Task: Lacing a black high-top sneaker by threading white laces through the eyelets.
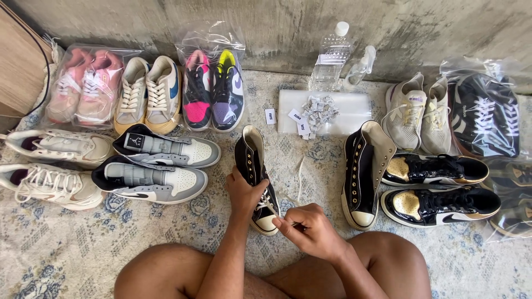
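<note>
Plainly, the biggest risk was the black high-top shoe (255, 177) tipping on the patterned rug (66, 249), since only the left hand (243, 191), wrapped around its side, steadied it between the knees. Less seriously, the white lace (270, 206), pinched in the closed right hand (309, 230), might have slipped free. The shoe looked glossy, with gold eyelets and a cream toe.

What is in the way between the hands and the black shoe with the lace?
Nothing visible. The left hand already grips the black high-top sneaker, and the right hand pinches its white lace near the toe.
</note>
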